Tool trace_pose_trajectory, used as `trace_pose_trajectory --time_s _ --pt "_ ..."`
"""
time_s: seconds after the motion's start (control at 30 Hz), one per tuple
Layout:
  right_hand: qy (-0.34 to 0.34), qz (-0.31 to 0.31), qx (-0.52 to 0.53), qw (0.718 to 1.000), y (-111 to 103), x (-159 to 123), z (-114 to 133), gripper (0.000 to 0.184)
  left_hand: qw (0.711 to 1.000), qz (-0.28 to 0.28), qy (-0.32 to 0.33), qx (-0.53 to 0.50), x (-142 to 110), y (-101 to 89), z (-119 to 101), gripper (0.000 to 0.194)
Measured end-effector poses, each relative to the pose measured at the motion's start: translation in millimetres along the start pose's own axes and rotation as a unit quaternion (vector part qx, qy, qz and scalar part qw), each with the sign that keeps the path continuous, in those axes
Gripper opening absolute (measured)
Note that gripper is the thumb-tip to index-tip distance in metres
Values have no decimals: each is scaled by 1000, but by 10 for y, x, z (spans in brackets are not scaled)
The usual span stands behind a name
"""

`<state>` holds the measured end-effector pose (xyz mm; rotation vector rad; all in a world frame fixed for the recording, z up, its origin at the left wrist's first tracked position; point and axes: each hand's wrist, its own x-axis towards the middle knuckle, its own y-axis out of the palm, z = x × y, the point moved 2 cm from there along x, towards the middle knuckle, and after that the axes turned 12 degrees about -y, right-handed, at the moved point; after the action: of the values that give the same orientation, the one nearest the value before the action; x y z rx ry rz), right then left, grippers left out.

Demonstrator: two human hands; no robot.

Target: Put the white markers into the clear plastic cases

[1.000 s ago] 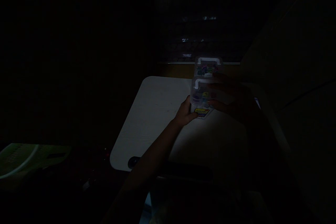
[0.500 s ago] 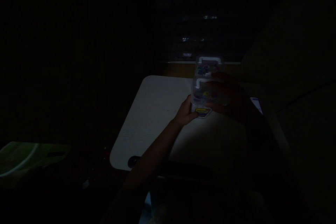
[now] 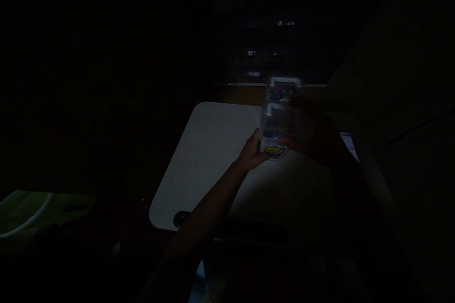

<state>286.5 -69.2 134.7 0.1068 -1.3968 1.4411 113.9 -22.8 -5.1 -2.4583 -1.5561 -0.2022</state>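
Note:
A clear plastic storage box (image 3: 267, 125) with a white handle and a yellow label low on its front stands on a pale table (image 3: 209, 151). My left hand (image 3: 250, 152) is wrapped round its left side, thumb across the front by the label. In deep shadow, my right hand (image 3: 307, 130) grips the right side at the lid, its thumb along the lid's front edge; the other fingers are hard to make out. Small coloured items show dimly inside. Just behind is a second clear box (image 3: 284, 87), also white-handled, with colourful bits in it.
A phone with a lit screen (image 3: 349, 146) lies at the table's right side. A long black object (image 3: 249, 229) runs along the near edge, partly behind my left forearm. Something green (image 3: 24, 213) shows at lower left. The room is very dark.
My right hand's fingers have drawn back to the right from the lid's top, and the coloured contents look fainter. My left hand has hardly moved.

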Motion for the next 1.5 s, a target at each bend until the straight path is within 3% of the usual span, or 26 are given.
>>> trace_pose_trajectory --time_s 0.17,0.43,0.57,1.0,1.17,1.27,1.5 --pt "16 -7 -18 1000 1 2 34 64 1000 -1 4 6 16 0 4 67" --pt "52 -21 35 998 2 -10 0 74 1000 2 11 -6 6 -2 27 68" --pt "45 -49 27 997 31 -8 -36 71 1000 5 9 10 3 -11 48 70" --pt "20 -11 41 999 52 -22 -107 65 1000 9 2 0 11 2 63 78" --pt "21 -32 27 999 -3 -27 -90 62 1000 16 19 14 8 -34 66 73" --pt "29 -44 9 999 -37 -24 -58 59 998 -2 21 55 -5 -81 53 75" --pt "14 -46 16 999 -21 -38 -54 63 986 -68 -26 148 -24 -106 -28 100"
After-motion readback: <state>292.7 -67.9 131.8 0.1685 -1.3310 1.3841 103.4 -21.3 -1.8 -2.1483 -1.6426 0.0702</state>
